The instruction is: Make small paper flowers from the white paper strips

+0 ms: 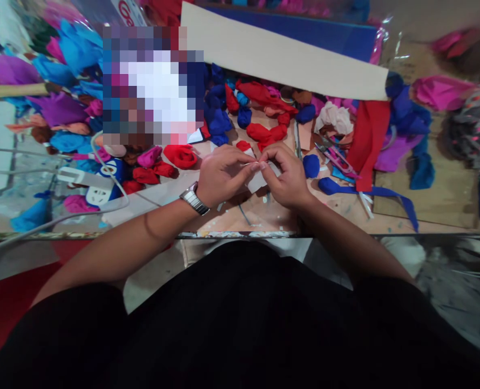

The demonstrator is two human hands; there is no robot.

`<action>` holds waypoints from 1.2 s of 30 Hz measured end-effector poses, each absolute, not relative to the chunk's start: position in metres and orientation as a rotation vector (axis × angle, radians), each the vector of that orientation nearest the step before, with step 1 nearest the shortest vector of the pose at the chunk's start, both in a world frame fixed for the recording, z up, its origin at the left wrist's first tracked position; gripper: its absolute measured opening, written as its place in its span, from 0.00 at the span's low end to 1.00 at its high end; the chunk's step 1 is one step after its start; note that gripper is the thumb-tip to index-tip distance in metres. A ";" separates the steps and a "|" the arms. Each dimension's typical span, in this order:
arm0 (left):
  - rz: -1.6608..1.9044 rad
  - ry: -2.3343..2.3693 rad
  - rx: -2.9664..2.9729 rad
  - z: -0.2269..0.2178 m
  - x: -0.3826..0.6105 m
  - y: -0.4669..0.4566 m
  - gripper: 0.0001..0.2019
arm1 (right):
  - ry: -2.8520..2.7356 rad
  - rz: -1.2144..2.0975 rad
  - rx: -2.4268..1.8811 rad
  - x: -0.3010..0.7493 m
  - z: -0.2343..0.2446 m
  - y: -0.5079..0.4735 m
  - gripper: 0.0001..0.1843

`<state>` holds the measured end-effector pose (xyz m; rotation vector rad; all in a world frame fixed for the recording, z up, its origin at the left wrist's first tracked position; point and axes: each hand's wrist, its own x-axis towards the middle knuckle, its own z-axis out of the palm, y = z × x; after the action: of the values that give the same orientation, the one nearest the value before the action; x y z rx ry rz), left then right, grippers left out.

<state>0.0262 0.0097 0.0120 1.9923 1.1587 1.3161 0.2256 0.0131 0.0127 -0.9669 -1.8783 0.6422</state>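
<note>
My left hand (pixel 223 175), with a metal watch (pixel 194 199) on its wrist, and my right hand (pixel 286 175) meet over the table's near middle. Both pinch a small white piece of paper or cloth (pixel 259 178) between fingertips and thumbs. The fingers of both hands are closed on it. Rolled red cloth pieces (pixel 181 156) lie just left of my left hand, and a small blue ball of cloth (pixel 311 165) sits right of my right hand.
Heaps of blue, red, pink and purple cloth scraps (pixel 219 116) cover the table. A long beige board (pixel 284 56) lies at the back. Scissors (pixel 337 156) and a red strip (pixel 367 143) lie to the right. A white power strip (pixel 97 186) with cables lies to the left. The table's edge (pixel 231 234) runs near my body.
</note>
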 end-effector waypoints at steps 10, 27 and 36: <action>1.295 1.089 2.074 0.012 0.026 0.013 0.12 | -1.950 0.552 -0.959 0.228 0.013 0.015 0.05; 1.266 1.132 2.081 0.013 0.026 0.011 0.14 | -1.891 0.625 -0.975 0.230 0.016 0.015 0.06; 1.280 1.139 2.033 0.014 0.025 0.011 0.15 | -1.909 0.584 -1.002 0.233 0.018 0.013 0.05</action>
<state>0.0252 0.0105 0.0144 2.0331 1.1390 1.2800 0.2329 0.0133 0.0177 -1.0015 -1.9087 0.5842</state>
